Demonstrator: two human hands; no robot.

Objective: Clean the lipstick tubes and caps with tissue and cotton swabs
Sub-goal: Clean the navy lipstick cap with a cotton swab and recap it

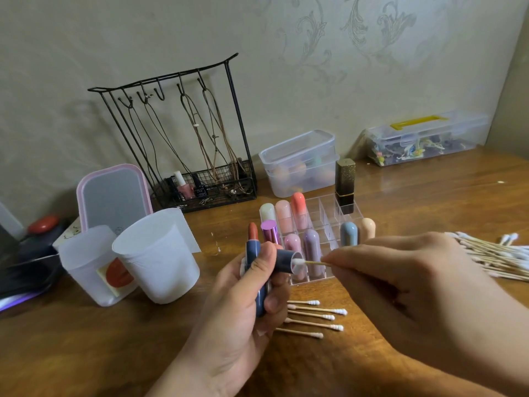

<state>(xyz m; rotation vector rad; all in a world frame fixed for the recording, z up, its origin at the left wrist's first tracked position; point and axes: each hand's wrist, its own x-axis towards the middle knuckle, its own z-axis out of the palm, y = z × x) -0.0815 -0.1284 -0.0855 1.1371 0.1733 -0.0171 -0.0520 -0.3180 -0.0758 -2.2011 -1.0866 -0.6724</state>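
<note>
Two things share one grip: the left hand curls round a dark blue lipstick tube with its orange-red bullet wound out and, against the same thumb, the matching dark blue cylindrical cap, mouth turned toward the right hand.
The right hand's thumb and fingers pinch the wooden stick of a white-tipped cotton swab, whose tip sits just inside the cap's mouth. Judging from this, the crowded left grip is the weak spot: a firm twist of the swab could roll the cap off the thumb, or tilt the bare bullet, just above the grip, into fingers or cap and smear it. The thin stick may also snap if levered. How deep the tip reaches, the cap's inner wall and the fingers behind the tube are hidden; something pale behind the tube is too obscured to name.
</note>
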